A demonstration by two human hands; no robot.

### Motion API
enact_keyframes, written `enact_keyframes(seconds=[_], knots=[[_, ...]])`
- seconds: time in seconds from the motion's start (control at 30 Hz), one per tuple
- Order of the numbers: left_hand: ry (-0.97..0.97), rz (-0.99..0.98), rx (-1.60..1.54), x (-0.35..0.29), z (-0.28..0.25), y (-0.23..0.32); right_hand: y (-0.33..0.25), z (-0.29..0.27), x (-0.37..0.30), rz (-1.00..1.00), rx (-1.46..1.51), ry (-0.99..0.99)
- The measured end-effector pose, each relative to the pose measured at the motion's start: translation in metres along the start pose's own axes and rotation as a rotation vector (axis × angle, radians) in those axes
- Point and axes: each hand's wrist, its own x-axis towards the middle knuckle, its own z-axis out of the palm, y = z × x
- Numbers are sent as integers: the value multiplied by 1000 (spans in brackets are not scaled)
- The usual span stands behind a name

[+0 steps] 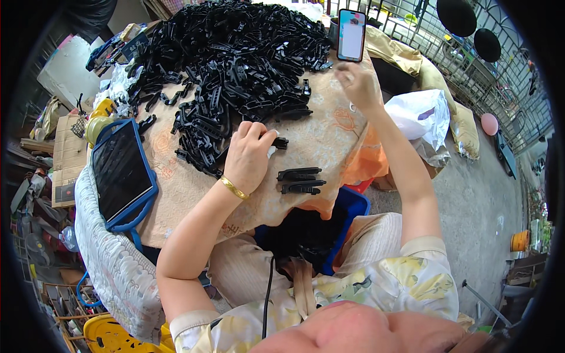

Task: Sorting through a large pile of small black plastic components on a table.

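Note:
My left hand (249, 154) is closed with its fingers pinched round a black plastic clip (282, 143), whose end sticks out to the right. A small white patch shows at the fingertips. My right hand (357, 86) is raised just below the phone (352, 36), its slightly blurred fingers bent and apart, with nothing visible in them. Beside and beyond my left hand spreads a big heap of black plastic clips (235, 70). Several more clips (301, 180) lie side by side near the table's front edge.
A patterned peach cloth (176, 206) covers the table. At the left stands a blue-framed dark tablet (122, 173). Below the front edge, between my knees, is a blue bin (353, 203) with dark contents. White plastic bags (418, 117) sit right of the table.

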Motion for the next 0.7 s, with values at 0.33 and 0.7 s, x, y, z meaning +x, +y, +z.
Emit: enact_keyframes(seconds=[0.33,0.7], knots=[[-121,-4,-163,3,-9,6,-104,24,-41,-376,-123,-221],[207,-459,-513,8,-9,-11,-108,10,-48,-194,165,-61]])
